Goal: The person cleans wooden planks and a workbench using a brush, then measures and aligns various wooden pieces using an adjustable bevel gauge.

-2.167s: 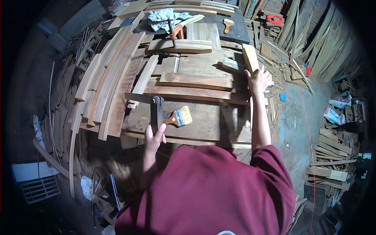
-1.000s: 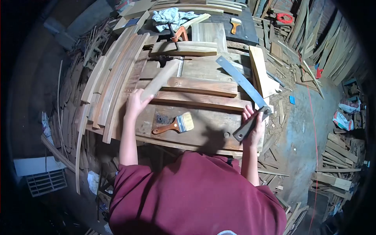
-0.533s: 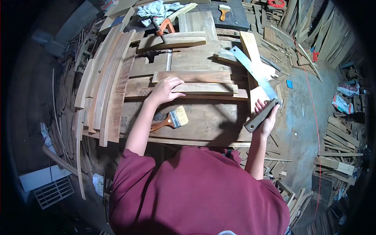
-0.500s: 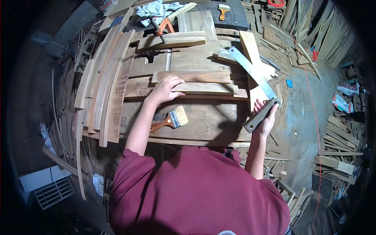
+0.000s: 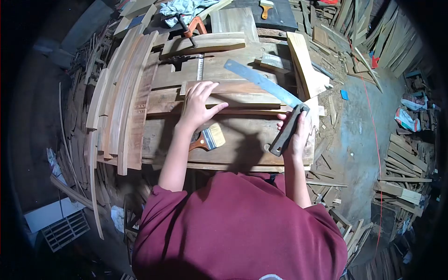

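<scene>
My left hand [image 5: 199, 103] rests over the left ends of two narrow wood strips, its fingers laid on the farther strip [image 5: 242, 87] and its thumb stretched out above the nearer strip [image 5: 252, 99]. In my right hand [image 5: 297, 135] is a try square [image 5: 263, 83]; I grip its dark stock, and the metal blade reaches up and left above the strips. A flat paintbrush [image 5: 212, 137] with a wooden handle lies just below my left hand on the workbench [image 5: 233, 154]. The palm side of my left hand is hidden.
Long boards [image 5: 122, 98] are stacked along the bench's left side. An orange clamp [image 5: 196, 28], a cloth [image 5: 184, 11] and a second brush [image 5: 266, 8] lie at the back. A pale board [image 5: 301, 60] stands at the right; scrap wood [image 5: 403, 158] covers the floor beyond.
My right hand has brought the try square left, so its blade now hangs over the strips. My left hand has opened out, fingers and thumb spreading from their curled pose.
</scene>
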`<action>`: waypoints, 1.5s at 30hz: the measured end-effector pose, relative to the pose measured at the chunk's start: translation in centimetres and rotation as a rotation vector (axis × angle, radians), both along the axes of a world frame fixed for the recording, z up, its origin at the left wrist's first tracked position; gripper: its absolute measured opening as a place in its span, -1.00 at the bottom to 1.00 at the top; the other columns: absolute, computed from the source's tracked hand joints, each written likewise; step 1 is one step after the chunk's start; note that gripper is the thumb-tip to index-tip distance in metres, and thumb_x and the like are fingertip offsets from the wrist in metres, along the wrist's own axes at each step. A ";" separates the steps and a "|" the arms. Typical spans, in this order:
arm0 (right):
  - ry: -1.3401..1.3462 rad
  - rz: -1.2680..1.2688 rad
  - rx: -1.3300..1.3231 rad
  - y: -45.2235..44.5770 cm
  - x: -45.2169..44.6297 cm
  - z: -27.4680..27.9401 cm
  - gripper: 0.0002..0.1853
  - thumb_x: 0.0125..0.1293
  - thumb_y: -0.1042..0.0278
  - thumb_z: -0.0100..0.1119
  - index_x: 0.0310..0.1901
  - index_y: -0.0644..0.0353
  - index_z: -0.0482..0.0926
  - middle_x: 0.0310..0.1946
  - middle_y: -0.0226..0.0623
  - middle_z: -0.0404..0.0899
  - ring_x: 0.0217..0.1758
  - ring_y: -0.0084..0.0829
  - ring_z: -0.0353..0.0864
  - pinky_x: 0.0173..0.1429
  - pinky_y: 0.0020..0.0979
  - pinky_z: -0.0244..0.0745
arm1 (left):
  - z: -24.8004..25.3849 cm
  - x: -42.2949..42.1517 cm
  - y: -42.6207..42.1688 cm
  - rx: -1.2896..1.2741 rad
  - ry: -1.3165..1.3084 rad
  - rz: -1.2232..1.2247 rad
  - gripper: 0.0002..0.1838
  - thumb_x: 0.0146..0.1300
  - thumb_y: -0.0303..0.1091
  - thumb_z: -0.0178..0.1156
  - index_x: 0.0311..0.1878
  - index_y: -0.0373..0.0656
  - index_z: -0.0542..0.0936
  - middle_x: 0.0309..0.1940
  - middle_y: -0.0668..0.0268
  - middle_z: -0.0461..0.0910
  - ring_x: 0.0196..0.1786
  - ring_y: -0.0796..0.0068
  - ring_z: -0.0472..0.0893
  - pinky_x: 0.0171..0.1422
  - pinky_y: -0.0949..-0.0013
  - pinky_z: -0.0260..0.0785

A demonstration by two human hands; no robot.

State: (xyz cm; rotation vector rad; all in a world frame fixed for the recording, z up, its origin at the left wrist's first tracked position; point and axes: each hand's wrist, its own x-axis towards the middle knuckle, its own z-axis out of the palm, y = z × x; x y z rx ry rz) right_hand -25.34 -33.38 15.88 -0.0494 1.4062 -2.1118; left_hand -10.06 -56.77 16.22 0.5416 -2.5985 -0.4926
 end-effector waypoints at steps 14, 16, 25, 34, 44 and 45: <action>-0.235 0.287 0.106 3.2 0.9 -3.4 -0.42 0.34 -0.24 -0.18 -0.19 0.27 0.40 -0.55 -0.33 0.41 -0.59 -0.47 0.38 -0.46 -0.46 0.33 | -1.7 3.2 -4.2 0.437 -0.157 -0.079 -0.52 -0.14 -0.38 0.40 -0.07 -0.14 0.50 -0.18 0.18 0.56 -0.05 0.16 0.53 0.05 0.28 0.35; -0.208 0.315 0.143 3.6 0.7 -4.2 -0.45 0.33 -0.21 -0.14 -0.20 0.25 0.41 -0.56 -0.34 0.42 -0.62 -0.49 0.39 -0.51 -0.48 0.31 | -2.2 3.1 -4.6 0.411 -0.136 -0.101 -0.52 -0.13 -0.39 0.40 -0.06 -0.15 0.50 -0.16 0.17 0.56 -0.05 0.17 0.53 0.05 0.28 0.35; -0.187 0.276 0.173 3.3 -0.7 -6.2 -0.48 0.35 -0.18 -0.16 -0.19 0.24 0.41 -0.58 -0.36 0.40 -0.62 -0.51 0.37 -0.50 -0.49 0.30 | -3.2 2.8 -4.8 0.373 -0.109 -0.131 -0.52 -0.15 -0.44 0.38 -0.07 -0.20 0.50 -0.16 0.13 0.55 -0.05 0.08 0.51 0.05 0.25 0.35; -0.154 0.326 0.157 2.5 -2.4 -5.1 -0.62 0.38 -0.08 -0.12 -0.25 0.12 0.39 -0.60 -0.37 0.45 -0.66 -0.55 0.40 -0.55 -0.54 0.33 | -3.4 2.7 -4.9 0.379 -0.113 -0.126 -0.52 -0.15 -0.45 0.37 -0.07 -0.23 0.50 -0.15 0.12 0.54 -0.03 0.08 0.50 0.08 0.24 0.33; -0.196 0.335 0.169 2.5 -2.7 -5.2 -0.62 0.37 -0.09 -0.11 -0.24 0.11 0.41 -0.60 -0.38 0.45 -0.66 -0.56 0.40 -0.56 -0.54 0.32 | -3.2 2.7 -4.7 0.402 -0.132 -0.111 -0.53 -0.14 -0.46 0.35 -0.07 -0.20 0.49 -0.15 0.14 0.54 -0.02 0.08 0.49 0.09 0.22 0.32; -0.190 0.329 0.178 2.5 -2.7 -5.1 -0.62 0.37 -0.09 -0.11 -0.23 0.11 0.41 -0.60 -0.38 0.46 -0.65 -0.56 0.40 -0.56 -0.54 0.33 | -3.3 2.7 -4.7 0.404 -0.132 -0.112 -0.53 -0.14 -0.46 0.35 -0.07 -0.20 0.49 -0.15 0.14 0.54 -0.02 0.08 0.49 0.09 0.22 0.32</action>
